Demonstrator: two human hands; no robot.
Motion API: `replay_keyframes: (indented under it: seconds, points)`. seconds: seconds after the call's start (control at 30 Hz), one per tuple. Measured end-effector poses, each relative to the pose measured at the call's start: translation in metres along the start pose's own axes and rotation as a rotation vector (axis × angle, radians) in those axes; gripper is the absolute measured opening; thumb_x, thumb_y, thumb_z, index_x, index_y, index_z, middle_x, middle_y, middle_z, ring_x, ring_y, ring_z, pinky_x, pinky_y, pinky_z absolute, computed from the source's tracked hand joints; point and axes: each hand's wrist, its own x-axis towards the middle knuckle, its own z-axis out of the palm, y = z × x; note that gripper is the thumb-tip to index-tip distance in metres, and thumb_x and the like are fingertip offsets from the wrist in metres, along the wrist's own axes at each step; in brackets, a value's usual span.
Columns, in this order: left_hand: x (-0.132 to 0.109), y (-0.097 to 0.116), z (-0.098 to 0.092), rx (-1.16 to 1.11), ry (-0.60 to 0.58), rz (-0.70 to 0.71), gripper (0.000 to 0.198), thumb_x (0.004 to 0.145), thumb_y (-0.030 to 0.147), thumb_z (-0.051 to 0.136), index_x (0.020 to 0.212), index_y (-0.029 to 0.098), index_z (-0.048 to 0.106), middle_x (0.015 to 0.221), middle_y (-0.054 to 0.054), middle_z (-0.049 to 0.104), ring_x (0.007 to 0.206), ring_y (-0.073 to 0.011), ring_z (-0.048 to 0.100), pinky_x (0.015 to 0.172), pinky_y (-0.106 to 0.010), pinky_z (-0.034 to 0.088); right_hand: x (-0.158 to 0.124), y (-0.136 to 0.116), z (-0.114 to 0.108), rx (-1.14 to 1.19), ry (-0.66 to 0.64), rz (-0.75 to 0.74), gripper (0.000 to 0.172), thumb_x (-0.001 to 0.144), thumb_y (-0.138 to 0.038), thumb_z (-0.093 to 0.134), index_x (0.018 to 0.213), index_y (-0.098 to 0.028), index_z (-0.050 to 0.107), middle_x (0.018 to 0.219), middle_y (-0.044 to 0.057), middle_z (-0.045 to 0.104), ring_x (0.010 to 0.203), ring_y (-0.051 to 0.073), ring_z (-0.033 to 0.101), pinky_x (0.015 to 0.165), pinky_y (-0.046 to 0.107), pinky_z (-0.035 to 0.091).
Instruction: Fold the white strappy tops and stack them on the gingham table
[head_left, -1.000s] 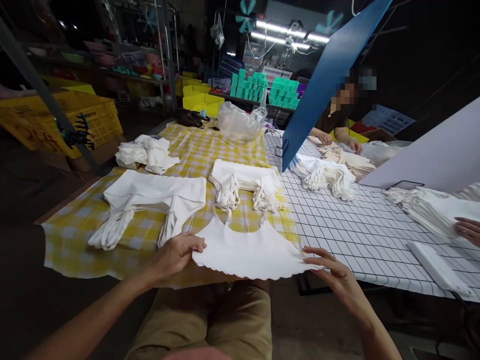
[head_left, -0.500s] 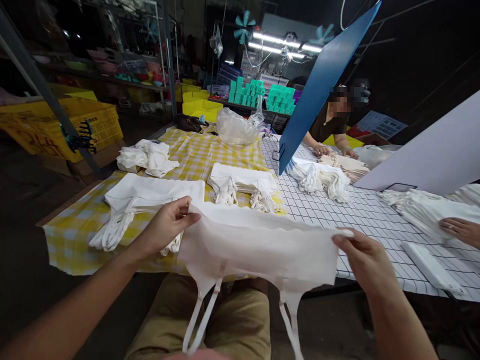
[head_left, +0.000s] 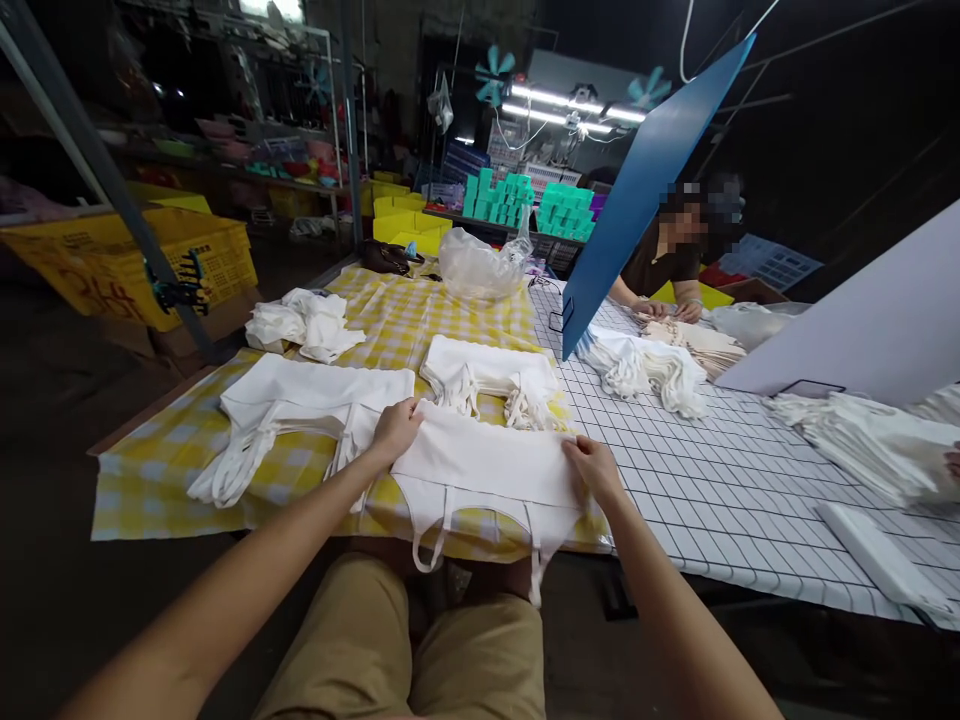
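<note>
A white strapped bra top lies spread on the yellow checked cloth, its straps hanging over the table's front edge. My left hand pinches its upper left corner, and my right hand grips the upper right corner. Just to the left rests a flat stack of white tops with straps toward me. Behind the held top sits a smaller stack of white tops. A crumpled white heap of fabric lies farther back on the left.
A blue divider panel and a white panel stand on the grid-patterned cloth. Another person handles beige garments behind them. A clear plastic bag sits at the back; a yellow crate stands left.
Both hands have moved forward and down with the top, from in front of the table edge onto the checked cloth. The top now lies flat rather than hanging.
</note>
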Motion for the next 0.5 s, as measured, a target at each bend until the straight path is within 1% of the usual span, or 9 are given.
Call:
replay_keyframes:
  seconds: [0.1,0.17,0.23,0.3,0.33,0.37,0.4,0.43,0.5]
  points:
    - [0.002,-0.001,0.004,0.122,0.027,0.004,0.018,0.084,0.022,0.043,0.094,0.018,0.058,0.084,-0.009,0.067,0.081,-0.0221,0.061,0.065,-0.027,0.038,0.006,-0.001,0.008,-0.040,0.059,-0.007,0.023,0.066,-0.040,0.051,0.054,-0.020,0.051,0.046,-0.003,0.045,0.051,0.013,0.042,0.050,0.025,0.032]
    - [-0.002,0.000,0.010,0.183,0.054,0.048,0.025,0.085,0.020,0.041,0.106,0.018,0.054,0.089,-0.010,0.066,0.082,-0.0219,0.062,0.067,-0.029,0.040,0.007,-0.001,0.014,-0.059,0.106,-0.011,0.020,0.066,-0.038,0.050,0.059,-0.020,0.055,0.051,-0.002,0.049,0.054,0.015,0.045,0.053,0.026,0.034]
    - [-0.010,0.002,0.016,0.224,0.138,0.153,0.033,0.084,0.015,0.040,0.116,0.016,0.047,0.101,-0.012,0.063,0.091,-0.0223,0.060,0.075,-0.032,0.042,0.002,-0.002,0.018,-0.068,0.163,-0.019,0.023,0.065,-0.038,0.050,0.073,-0.019,0.060,0.064,0.002,0.055,0.060,0.017,0.049,0.058,0.028,0.037]
    - [-0.022,0.006,0.024,0.245,0.236,0.300,0.039,0.082,0.011,0.040,0.120,0.014,0.044,0.113,-0.014,0.057,0.103,-0.0242,0.055,0.085,-0.037,0.041,-0.010,-0.004,0.018,-0.067,0.217,-0.037,0.032,0.067,-0.039,0.050,0.088,-0.018,0.061,0.076,0.005,0.057,0.065,0.019,0.052,0.061,0.031,0.040]
    - [-0.028,0.008,0.028,0.245,0.256,0.373,0.039,0.082,0.010,0.039,0.120,0.013,0.045,0.116,-0.014,0.055,0.108,-0.0250,0.052,0.090,-0.040,0.040,-0.019,-0.005,0.016,-0.057,0.237,-0.054,0.034,0.068,-0.039,0.050,0.093,-0.018,0.060,0.080,0.006,0.057,0.066,0.019,0.052,0.061,0.031,0.041]
    - [-0.034,0.010,0.034,0.236,0.246,0.439,0.039,0.082,0.010,0.038,0.120,0.014,0.045,0.118,-0.014,0.055,0.112,-0.0254,0.050,0.094,-0.042,0.038,-0.031,-0.006,0.015,-0.046,0.248,-0.071,0.034,0.070,-0.039,0.049,0.095,-0.018,0.059,0.080,0.006,0.057,0.065,0.019,0.053,0.061,0.032,0.043]
    - [-0.040,0.013,0.040,0.218,0.207,0.502,0.040,0.082,0.010,0.038,0.120,0.014,0.046,0.119,-0.013,0.055,0.114,-0.0251,0.048,0.097,-0.043,0.036,-0.045,-0.006,0.014,-0.010,0.261,-0.104,0.033,0.072,-0.039,0.049,0.096,-0.019,0.057,0.079,0.006,0.057,0.065,0.019,0.053,0.062,0.032,0.044]
    - [-0.045,0.016,0.046,0.199,0.150,0.560,0.041,0.082,0.009,0.037,0.121,0.015,0.047,0.120,-0.012,0.055,0.117,-0.0244,0.047,0.100,-0.044,0.033,-0.060,-0.005,0.013,0.022,0.257,-0.114,0.031,0.074,-0.040,0.048,0.097,-0.020,0.056,0.077,0.005,0.057,0.064,0.019,0.053,0.062,0.032,0.044]
    - [-0.053,0.025,0.060,0.157,0.002,0.655,0.044,0.081,0.009,0.038,0.123,0.017,0.046,0.125,-0.010,0.054,0.123,-0.0229,0.043,0.106,-0.043,0.028,-0.094,0.000,0.017,0.079,0.230,-0.064,0.029,0.078,-0.043,0.047,0.096,-0.022,0.055,0.073,0.004,0.057,0.065,0.020,0.055,0.062,0.033,0.045]
